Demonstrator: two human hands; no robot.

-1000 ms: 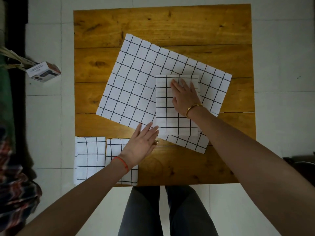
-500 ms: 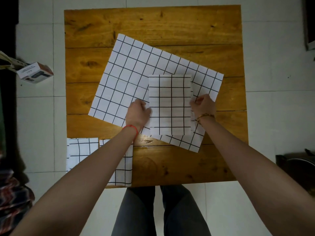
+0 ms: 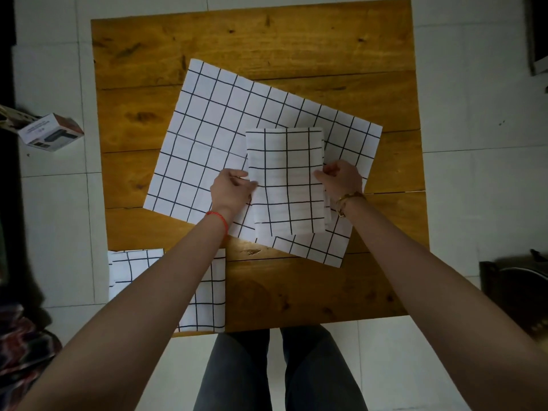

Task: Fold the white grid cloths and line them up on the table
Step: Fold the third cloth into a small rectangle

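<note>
A folded white grid cloth [image 3: 287,179] lies on top of a large unfolded grid cloth [image 3: 213,134] spread askew across the wooden table [image 3: 267,37]. My left hand [image 3: 232,192] pinches the folded cloth's left edge at mid-height. My right hand [image 3: 341,179] pinches its right edge, thumb on top. Two more folded grid cloths sit side by side at the table's near left corner, one [image 3: 130,265] at the far left and one [image 3: 212,295] beside it, both partly hidden by my left forearm.
A small cardboard box [image 3: 50,132] lies on the white tiled floor left of the table. Dark furniture [image 3: 516,286] stands at the right edge. My legs [image 3: 275,369] show below the table's near edge. Patterned fabric [image 3: 20,342] lies at lower left.
A second ago both hands lay flat, the right pressing the folded cloth, the left near its corner. They have since moved to its two side edges and closed on them.
</note>
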